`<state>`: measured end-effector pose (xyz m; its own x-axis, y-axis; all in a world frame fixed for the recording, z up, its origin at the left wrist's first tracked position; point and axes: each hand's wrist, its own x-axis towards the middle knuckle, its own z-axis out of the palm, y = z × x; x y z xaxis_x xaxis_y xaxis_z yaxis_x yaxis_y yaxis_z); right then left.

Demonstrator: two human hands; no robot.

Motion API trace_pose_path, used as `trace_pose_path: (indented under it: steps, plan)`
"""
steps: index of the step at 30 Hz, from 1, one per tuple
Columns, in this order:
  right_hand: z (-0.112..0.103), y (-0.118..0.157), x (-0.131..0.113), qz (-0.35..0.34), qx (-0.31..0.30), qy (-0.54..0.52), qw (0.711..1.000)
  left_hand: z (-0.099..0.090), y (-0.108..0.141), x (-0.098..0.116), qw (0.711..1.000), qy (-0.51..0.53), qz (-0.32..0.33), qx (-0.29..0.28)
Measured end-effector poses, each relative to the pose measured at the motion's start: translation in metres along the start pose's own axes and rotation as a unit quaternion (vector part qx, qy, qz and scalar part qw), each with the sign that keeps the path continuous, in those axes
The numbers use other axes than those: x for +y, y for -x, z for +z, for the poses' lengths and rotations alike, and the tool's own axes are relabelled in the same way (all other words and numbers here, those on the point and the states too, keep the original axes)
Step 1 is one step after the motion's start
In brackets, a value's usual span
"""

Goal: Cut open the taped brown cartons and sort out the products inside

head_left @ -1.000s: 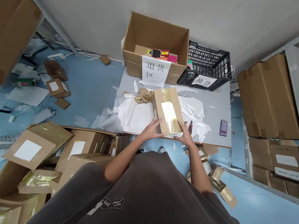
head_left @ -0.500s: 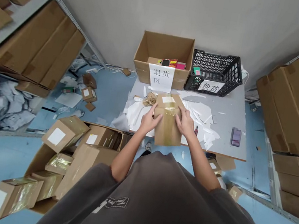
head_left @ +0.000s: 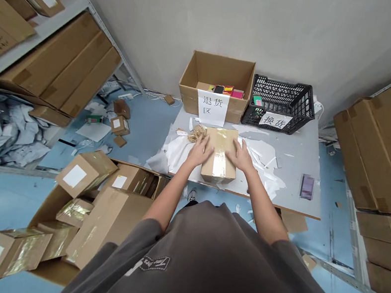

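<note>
Looking down from the head camera, I see a taped cardboard box (head_left: 222,144) at the near edge of the grey table (head_left: 301,160), with torn white paper (head_left: 175,152) on both sides. The left hand (head_left: 199,151) is loosely open, fingers spread along the box's left edge and thumb toward the top. The right hand (head_left: 242,157) mirrors it on the other edge. Neither one's clenched; they're just steadying the box between them.

Brown crumpled paper (head_left: 197,132) sits just beside the left fingers. Behind the box are an open carton (head_left: 189,98) and a black crate (head_left: 301,119), both with paper signs.

Handling-wise, I'd guess it's stiff but a bit crushable if you squeeze mid-panel. The shiny tape down the middle is probably slick, so I'd go for bare cardboard, a palm flat on each side, low down near the corners. Weight's anyone's guess, and in fairness the fingertips are too small here to tell how hard they press. Can't say if what's inside is fragile, so I'd keep it level.
</note>
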<state>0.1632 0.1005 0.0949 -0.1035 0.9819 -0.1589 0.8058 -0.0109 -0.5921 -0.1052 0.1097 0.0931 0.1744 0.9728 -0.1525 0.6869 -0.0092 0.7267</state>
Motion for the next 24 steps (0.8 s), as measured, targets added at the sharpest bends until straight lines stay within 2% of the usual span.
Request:
trace_pose_path:
  steps: [2,4,6,8,9,11,14,16,18,21,24]
  plan:
    - [0.010,0.039,0.017,-0.036,-0.026,-0.038,0.998,0.004,0.037,-0.018,0.998,0.015,0.040,-0.042]
    - [0.025,0.070,0.026,-0.069,-0.063,-0.088,0.992,0.016,0.065,-0.031,0.995,0.046,0.052,-0.077]
    - [0.037,0.085,0.026,-0.070,-0.075,-0.129,0.986,0.030,0.078,-0.035,0.992,0.077,0.051,-0.082]
    - [0.041,0.085,0.020,-0.065,-0.080,-0.147,0.984,0.035,0.076,-0.029,0.993,0.089,0.040,-0.071]
    - [0.037,0.082,0.015,-0.069,-0.083,-0.148,0.983,0.032,0.071,-0.023,0.993,0.089,0.034,-0.063]
    - [0.019,0.071,0.006,-0.089,-0.077,-0.146,0.982,0.016,0.058,-0.007,0.995,0.086,0.030,-0.047]
    - [-0.024,0.056,-0.009,-0.116,-0.032,-0.129,0.984,-0.026,0.041,0.019,0.994,0.069,0.076,-0.024]
    - [-0.051,0.043,-0.019,-0.111,-0.004,-0.098,0.989,-0.051,0.029,0.033,0.993,0.052,0.105,-0.009]
    - [-0.066,0.024,-0.027,-0.083,0.018,-0.057,0.995,-0.063,0.011,0.040,0.995,0.037,0.087,0.030]
    - [-0.063,-0.018,-0.034,-0.029,0.042,-0.014,0.999,-0.054,-0.028,0.038,0.995,0.023,0.004,0.098]
    - [-0.034,-0.063,-0.034,0.033,0.038,0.005,0.999,-0.025,-0.067,0.026,0.991,0.026,-0.083,0.106]
